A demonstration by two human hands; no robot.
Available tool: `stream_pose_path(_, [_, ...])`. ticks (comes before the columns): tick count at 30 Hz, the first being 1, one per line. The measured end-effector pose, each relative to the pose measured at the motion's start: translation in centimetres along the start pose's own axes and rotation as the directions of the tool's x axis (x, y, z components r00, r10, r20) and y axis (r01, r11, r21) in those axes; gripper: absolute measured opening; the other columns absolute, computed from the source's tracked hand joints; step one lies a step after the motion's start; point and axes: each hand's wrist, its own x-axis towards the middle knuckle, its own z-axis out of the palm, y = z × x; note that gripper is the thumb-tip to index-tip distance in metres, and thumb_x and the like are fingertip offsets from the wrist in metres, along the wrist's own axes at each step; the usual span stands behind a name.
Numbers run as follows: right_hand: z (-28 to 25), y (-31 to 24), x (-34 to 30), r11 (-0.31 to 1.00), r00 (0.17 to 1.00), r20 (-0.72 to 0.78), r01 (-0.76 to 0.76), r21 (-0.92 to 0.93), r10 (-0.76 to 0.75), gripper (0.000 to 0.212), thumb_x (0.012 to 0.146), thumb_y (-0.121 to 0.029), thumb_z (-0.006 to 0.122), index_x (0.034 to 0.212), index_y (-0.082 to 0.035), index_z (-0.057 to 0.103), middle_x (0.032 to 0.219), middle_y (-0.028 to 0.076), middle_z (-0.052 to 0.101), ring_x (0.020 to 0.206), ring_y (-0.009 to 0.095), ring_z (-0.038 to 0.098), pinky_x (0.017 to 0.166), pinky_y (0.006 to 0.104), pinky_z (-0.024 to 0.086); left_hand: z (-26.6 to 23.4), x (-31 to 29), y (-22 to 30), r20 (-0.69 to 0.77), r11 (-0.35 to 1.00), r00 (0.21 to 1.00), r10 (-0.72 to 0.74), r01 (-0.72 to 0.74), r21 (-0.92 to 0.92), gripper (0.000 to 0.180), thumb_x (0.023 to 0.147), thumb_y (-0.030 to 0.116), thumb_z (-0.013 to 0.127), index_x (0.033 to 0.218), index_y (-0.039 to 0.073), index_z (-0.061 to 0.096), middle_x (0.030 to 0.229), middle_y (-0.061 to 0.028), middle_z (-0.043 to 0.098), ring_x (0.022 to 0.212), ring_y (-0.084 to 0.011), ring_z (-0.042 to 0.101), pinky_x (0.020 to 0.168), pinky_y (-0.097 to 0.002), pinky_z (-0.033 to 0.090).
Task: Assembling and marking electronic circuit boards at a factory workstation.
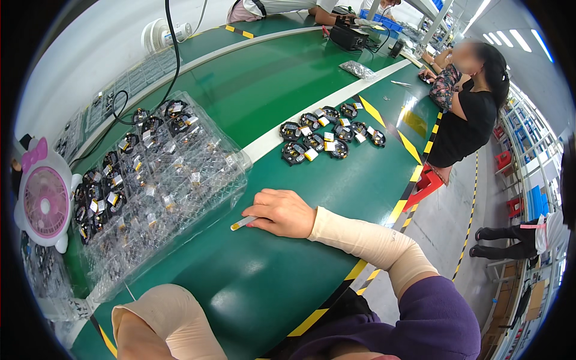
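Observation:
My right hand (282, 213) rests over the green bench (252, 270) with its fingers closed. From between the thumb and fingers sticks a short flat grey tool (243, 222) with a yellowish end; its exact kind is unclear. Farther off lies a group of round black electronic modules (315, 141), several bearing small white and yellow blocks. To the left is a stack of clear plastic trays (180, 186), its far and left compartments filled with similar modules. My left arm (171, 321), in a beige sleeve, bends at the lower left; the left hand is out of view.
A pink and white fan (45, 201) stands beyond the trays' left side. A clear bag of parts (357, 69) and scissors (401, 83) lie farther along the bench. A co-worker in black (471, 120) sits at the right edge on a red stool (425, 186).

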Motion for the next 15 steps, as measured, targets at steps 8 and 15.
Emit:
stream_pose_path(8, [-0.2, 0.4, -0.8, 1.000, 1.000, -0.023, -0.016, -0.001, 0.016, 0.018, 0.074, -0.017, 0.068, 0.089, -0.009, 0.063, 0.072, 0.003, 0.052, 0.070, 0.021, 0.053, 0.058, 0.0339, 0.044, 0.6, 1.0, -3.5, 0.052, 0.977, 0.993, 0.106, -0.094, -0.192, 0.009, 0.070, 0.003, 0.061, 0.062, 0.008, 0.062, 0.059, -0.0043, 0.056, 0.059, -0.0121, 0.056, 0.051, -0.0218, 0.047])
stream_pose_path(15, [-0.1, 0.9, -0.7, 1.000, 1.000, -0.024, 0.015, -0.010, -0.015, 0.013, 0.076, -0.019, 0.064, 0.085, -0.009, 0.064, 0.071, 0.004, 0.053, 0.074, 0.023, 0.055, 0.062, 0.0365, 0.045, 3.3, 3.7, -2.6, -0.329, 0.958, 0.933, -0.146, 0.050, -0.282, 0.016, 0.082, 0.008, 0.054, 0.070, 0.011, 0.066, 0.070, -0.0012, 0.057, 0.071, -0.0120, 0.054, 0.059, -0.0267, 0.049])
